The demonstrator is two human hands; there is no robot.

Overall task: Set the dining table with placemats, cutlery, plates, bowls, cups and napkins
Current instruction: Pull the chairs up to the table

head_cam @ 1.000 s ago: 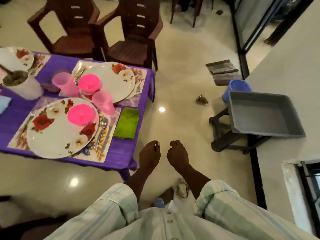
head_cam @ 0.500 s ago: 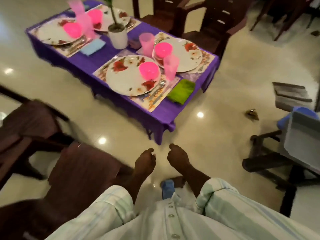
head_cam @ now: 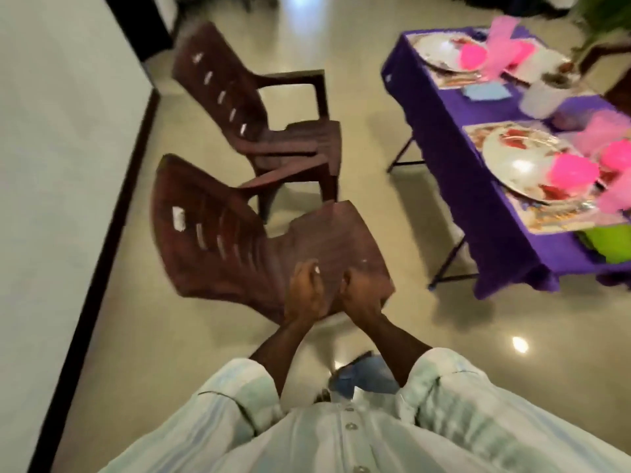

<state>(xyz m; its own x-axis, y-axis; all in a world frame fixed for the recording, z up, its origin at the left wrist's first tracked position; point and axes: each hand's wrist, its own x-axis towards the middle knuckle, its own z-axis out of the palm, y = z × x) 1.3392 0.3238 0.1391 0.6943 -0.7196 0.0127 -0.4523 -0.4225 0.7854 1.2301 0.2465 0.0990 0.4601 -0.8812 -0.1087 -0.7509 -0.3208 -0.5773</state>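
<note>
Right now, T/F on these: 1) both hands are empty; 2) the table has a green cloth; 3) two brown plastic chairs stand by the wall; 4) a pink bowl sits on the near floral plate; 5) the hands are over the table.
1) The left hand and right hand hold nothing: true, both loosely curled.
2) Green cloth: false. The purple tablecloth covers the table; only a napkin is green.
3) Two brown plastic chairs, near and far, stand by the wall: true.
4) A pink plastic bowl sits on the near white floral plate: true.
5) Hands over the table: false. They are in front of the near chair's seat.
</note>
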